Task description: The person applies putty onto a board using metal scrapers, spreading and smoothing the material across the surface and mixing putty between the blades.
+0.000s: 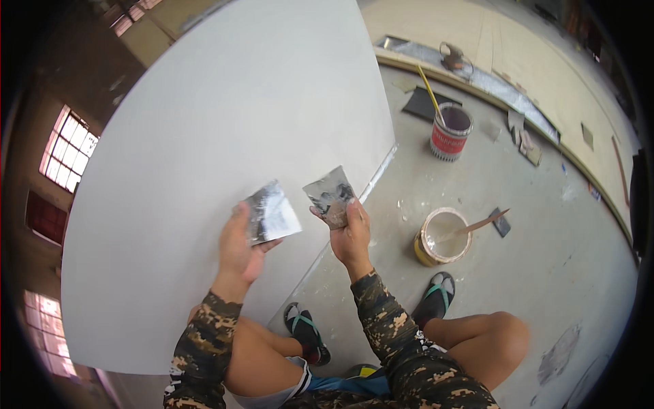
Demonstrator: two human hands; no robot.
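Observation:
My left hand (235, 245) grips a flat metal putty scraper (274, 213), its face partly coated with white paste. To its right, my right hand (354, 238) is closed around a second flat metal putty scraper (330, 192), smeared with grey and dark residue. The two scrapers are apart, held over the near right part of a large smooth white panel (225, 116). Right of my right hand stands an open tub (424, 252) with pale paste inside and a wooden stick (487, 220) leaning across its rim.
Beyond the tub stands a red-labelled can (447, 143) holding a yellow stick (428, 88). Near it lies a black sheet (417, 103). A small dark pad (501, 223) lies beside the tub. At the back right, a pale board (552, 75) carries an orange power tool (452, 56).

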